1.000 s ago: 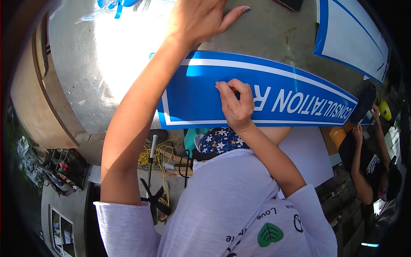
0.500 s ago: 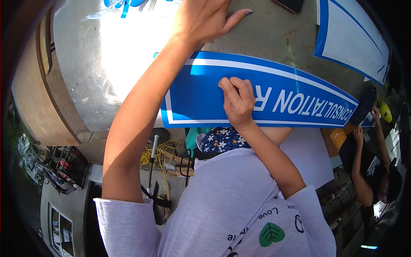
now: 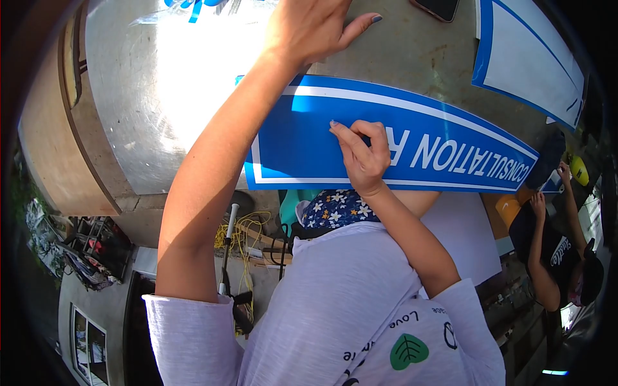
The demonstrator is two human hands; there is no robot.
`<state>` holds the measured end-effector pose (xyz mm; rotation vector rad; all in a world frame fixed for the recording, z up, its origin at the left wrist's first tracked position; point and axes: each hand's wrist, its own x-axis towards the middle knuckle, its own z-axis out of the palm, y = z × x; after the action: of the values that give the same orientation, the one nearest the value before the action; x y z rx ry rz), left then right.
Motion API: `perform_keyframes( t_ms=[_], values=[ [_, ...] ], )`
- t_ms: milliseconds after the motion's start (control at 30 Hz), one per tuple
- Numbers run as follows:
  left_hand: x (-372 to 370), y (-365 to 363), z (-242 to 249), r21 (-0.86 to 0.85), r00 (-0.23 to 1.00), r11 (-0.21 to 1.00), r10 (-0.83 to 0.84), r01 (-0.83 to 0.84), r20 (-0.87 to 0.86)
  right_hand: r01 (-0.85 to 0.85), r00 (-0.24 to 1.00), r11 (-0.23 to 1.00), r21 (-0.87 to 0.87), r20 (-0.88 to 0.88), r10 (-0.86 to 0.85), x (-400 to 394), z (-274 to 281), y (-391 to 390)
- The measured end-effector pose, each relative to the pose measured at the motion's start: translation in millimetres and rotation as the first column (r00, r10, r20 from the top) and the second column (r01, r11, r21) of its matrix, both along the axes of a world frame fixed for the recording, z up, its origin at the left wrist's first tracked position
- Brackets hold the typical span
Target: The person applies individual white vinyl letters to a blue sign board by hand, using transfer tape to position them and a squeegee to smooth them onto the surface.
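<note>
A long blue sign (image 3: 302, 141) with a white border line and white lettering lies along the table's near edge. Its words read "CONSULTATION R", upside down from where I stand. Over the blue part beside the letters is my right hand (image 3: 365, 154), its fingers curled and the fingertips close together at the sign's surface. Whatever is pinched there, if anything, is too small to make out. My left hand (image 3: 309, 29) is palm down beyond the sign's far edge, thumb stretched out; the top of the frame cuts off its other fingers. My left forearm crosses the sign's left end.
Another white sheet with a blue border (image 3: 528, 58) lies at the upper right, near a phone (image 3: 441, 8). Blue scraps on clear film (image 3: 193, 6) sit at the upper left. Yellow cord (image 3: 244, 238) tangles on the floor. A person (image 3: 553, 257) works at the right.
My right hand has shifted slightly right, and its index finger is straighter than before. My left hand stays nearly in place. The sign has barely moved.
</note>
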<state>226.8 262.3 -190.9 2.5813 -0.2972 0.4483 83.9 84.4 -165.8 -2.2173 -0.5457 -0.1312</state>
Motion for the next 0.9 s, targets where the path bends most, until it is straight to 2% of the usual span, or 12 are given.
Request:
perform_keyframes(
  t_ms=[333, 567, 667, 733, 900],
  values=[
    [0, -1, 2, -0.017, 1.000, 1.000, -0.001, 0.001, -0.020, -0.014, 0.999, 0.990, -0.142, 0.032, 0.018, 1, 0, 5],
    [1, 0, 1, -0.021, 1.000, 1.000, -0.011, 0.010, -0.005, -0.073, 0.997, 0.986, -0.153, 0.018, 0.077, 0, 2, 2],
    [2, 1, 1, -0.019, 1.000, 1.000, -0.014, 0.013, -0.005, 0.002, 0.999, 0.997, -0.079, -0.032, -0.004, 0, 2, -1],
    [2, 1, 2, -0.039, 0.999, 0.999, -0.019, 0.018, -0.044, 0.134, 0.959, 0.987, 0.089, -0.261, -0.106, 0, 7, -1],
    [3, 2, 2, -0.025, 0.999, 1.000, -0.019, 0.018, -0.038, 0.111, 0.961, 0.983, 0.148, -0.269, -0.068, 8, 11, -6]
  ],
)
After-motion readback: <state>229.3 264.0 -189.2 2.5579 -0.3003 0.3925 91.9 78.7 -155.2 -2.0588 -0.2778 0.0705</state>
